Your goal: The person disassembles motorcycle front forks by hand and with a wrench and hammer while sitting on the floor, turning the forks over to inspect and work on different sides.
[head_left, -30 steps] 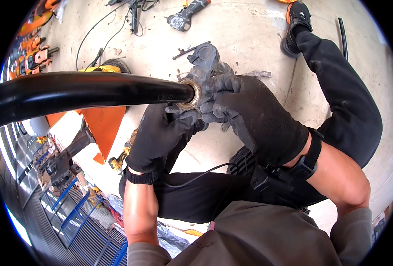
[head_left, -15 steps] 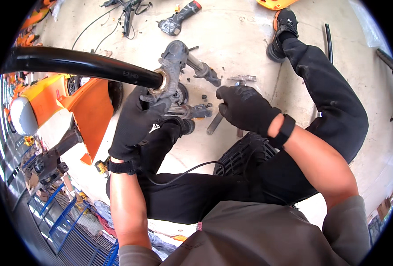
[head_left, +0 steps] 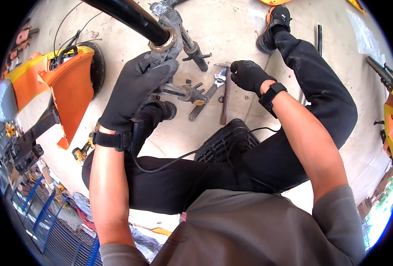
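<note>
My left hand (head_left: 132, 91), in a black glove, is closed round the grey crown of a front fork (head_left: 172, 44). A long black tube (head_left: 132, 20) rises from the crown toward the upper left, and two fork legs point right. My gloved right hand (head_left: 251, 76) hovers over the floor with its fingers curled in; whatever they may hold is hidden. Just left of it lie a hammer (head_left: 225, 99) with a brown handle and an adjustable wrench (head_left: 207, 97), side by side. Beyond the crown, a power tool (head_left: 161, 8) is partly covered by the fork.
Left of me stands an orange and yellow scooter body (head_left: 72, 84) with a wheel (head_left: 97, 66). A black crate-like thing (head_left: 225, 142) is between my legs. A black bar (head_left: 319, 40) and clear plastic (head_left: 362, 33) lie at the right. A yellow tool (head_left: 79, 154) sits at lower left.
The fork's black tube has swung up and its legs now tilt more downward, my left hand still on it. My right hand has drawn slightly up and right, uncovering the hammer and wrench.
</note>
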Motion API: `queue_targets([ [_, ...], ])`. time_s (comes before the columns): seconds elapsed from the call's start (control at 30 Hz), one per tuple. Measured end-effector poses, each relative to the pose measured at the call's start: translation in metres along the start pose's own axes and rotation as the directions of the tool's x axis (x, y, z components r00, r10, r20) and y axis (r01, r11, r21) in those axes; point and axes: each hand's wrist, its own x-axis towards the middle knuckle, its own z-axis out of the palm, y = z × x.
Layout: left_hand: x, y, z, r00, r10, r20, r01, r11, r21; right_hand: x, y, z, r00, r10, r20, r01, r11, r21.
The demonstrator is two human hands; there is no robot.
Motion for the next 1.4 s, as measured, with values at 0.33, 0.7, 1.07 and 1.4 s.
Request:
queue_targets([
  [0.33,0.002,0.01,0.006,0.998,-0.047,-0.045,0.05,0.996,0.07,0.026,0.062,0.024,0.993,0.106,-0.059,-0.108,0.994,-0.021],
  [0.7,0.005,0.002,0.005,0.99,0.085,-0.116,-0.062,0.98,0.188,0.053,0.073,0.151,0.931,0.357,-0.076,-0.346,0.93,0.128],
  [1.07,0.009,0.004,-0.008,0.977,0.053,-0.205,-0.014,0.982,0.186,0.065,0.063,0.102,0.794,-0.315,-0.519,-0.031,0.833,-0.553],
  [1.4,0.013,0.004,-0.016,0.971,0.036,-0.238,0.0,0.988,0.152,0.089,0.095,0.092,0.918,-0.332,-0.216,0.205,0.865,-0.459],
])
